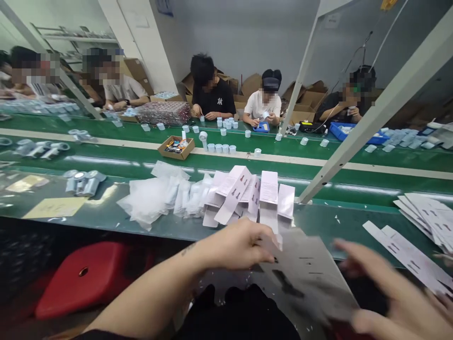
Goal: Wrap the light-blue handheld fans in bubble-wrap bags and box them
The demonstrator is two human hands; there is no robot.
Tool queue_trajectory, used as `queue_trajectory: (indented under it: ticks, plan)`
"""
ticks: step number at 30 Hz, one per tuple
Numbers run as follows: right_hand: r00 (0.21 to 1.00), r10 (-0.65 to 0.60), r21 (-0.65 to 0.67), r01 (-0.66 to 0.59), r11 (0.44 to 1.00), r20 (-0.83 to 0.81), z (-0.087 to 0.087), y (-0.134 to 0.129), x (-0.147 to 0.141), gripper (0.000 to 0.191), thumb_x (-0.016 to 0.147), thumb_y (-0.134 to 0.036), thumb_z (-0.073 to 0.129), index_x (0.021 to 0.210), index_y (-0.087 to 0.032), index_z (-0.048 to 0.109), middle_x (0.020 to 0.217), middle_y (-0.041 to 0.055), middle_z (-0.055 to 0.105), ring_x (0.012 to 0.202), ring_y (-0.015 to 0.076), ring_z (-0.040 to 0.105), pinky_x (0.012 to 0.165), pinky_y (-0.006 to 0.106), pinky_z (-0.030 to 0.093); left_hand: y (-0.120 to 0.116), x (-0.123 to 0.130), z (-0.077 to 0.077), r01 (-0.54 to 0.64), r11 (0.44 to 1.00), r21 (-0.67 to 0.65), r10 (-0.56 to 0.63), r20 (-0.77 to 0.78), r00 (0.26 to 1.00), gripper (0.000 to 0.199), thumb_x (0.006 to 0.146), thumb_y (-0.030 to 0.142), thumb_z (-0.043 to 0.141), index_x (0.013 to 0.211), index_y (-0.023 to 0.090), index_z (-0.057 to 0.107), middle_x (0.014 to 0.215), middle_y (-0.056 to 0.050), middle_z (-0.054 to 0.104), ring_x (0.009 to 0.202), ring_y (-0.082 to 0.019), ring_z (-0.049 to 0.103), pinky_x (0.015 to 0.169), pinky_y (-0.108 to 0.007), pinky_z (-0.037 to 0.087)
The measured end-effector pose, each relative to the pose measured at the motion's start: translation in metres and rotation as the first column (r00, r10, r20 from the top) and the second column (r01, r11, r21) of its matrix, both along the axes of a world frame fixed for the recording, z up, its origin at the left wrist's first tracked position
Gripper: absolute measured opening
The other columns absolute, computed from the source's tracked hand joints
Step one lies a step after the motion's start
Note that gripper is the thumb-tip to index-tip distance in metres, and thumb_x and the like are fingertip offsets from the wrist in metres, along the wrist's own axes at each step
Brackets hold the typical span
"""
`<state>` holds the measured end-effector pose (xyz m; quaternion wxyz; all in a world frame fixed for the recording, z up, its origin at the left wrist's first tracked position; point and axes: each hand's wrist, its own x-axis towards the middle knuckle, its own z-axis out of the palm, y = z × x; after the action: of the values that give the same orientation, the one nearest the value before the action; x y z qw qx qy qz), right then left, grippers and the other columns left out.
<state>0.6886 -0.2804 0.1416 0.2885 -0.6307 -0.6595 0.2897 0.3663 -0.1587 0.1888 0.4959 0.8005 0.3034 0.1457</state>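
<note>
My left hand (244, 243) is closed on the upper left edge of a flat printed carton (311, 269), which is grey-white with a dark product picture and blurred by motion. At the carton's right side, my right hand (392, 288) has its thumb and fingers spread apart, also smeared by motion. Its thumb is near the carton's lower right corner; I cannot tell whether it touches. Just beyond my left hand, folded white cartons (247, 193) lie in a heap on the green bench. Beside them are items in translucent white bags (193, 196).
Flat cartons (424, 222) are stacked at the right, and another person's fingers (439, 302) show there. A slanted metal post (375, 108) rises from the bench. Light-blue parts (85, 183) lie left; a red stool (85, 278) stands below. Co-workers (212, 94) sit across the green conveyor (134, 163).
</note>
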Motion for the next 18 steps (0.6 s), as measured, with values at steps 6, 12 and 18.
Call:
queue_trajectory:
  ticks: [6, 12, 18]
  plan:
    - [0.842, 0.364, -0.265, -0.485, 0.833, -0.397, -0.010, 0.061, -0.206, 0.034, 0.090, -0.048, 0.054, 0.094, -0.017, 0.069, 0.089, 0.0056, 0.069, 0.082, 0.0252, 0.063, 0.073, 0.035, 0.053, -0.025, -0.109, -0.037, -0.532, 0.593, 0.604, 0.521, 0.216, 0.826, 0.022, 0.084, 0.021, 0.067, 0.106, 0.018, 0.065, 0.090, -0.006, 0.072, 0.085, -0.022, 0.067, 0.084, -0.038, 0.053]
    - [0.826, 0.403, -0.224, -0.512, 0.829, -0.394, -0.032, 0.059, -0.337, 0.026, 0.089, -0.040, 0.057, 0.093, -0.016, 0.066, 0.084, 0.0032, 0.063, 0.076, 0.0194, 0.054, 0.068, 0.029, 0.045, -0.051, -0.212, -0.054, -0.636, 0.663, 0.395, 0.707, -0.049, 0.706, 0.031, 0.071, 0.021, 0.076, 0.098, 0.019, 0.062, 0.092, -0.005, 0.068, 0.091, -0.026, 0.061, 0.082, -0.041, 0.050]
    - [0.789, 0.501, -0.162, -0.580, 0.798, -0.356, -0.019, 0.051, -0.408, 0.033, 0.092, -0.048, 0.052, 0.085, -0.018, 0.064, 0.081, 0.0037, 0.060, 0.073, 0.0195, 0.054, 0.069, 0.032, 0.048, -0.044, -0.309, -0.014, -0.626, 0.777, 0.068, 0.621, -0.243, 0.745, 0.020, 0.069, 0.035, 0.076, 0.076, 0.020, 0.064, 0.081, -0.002, 0.066, 0.091, -0.026, 0.057, 0.082, -0.038, 0.046]
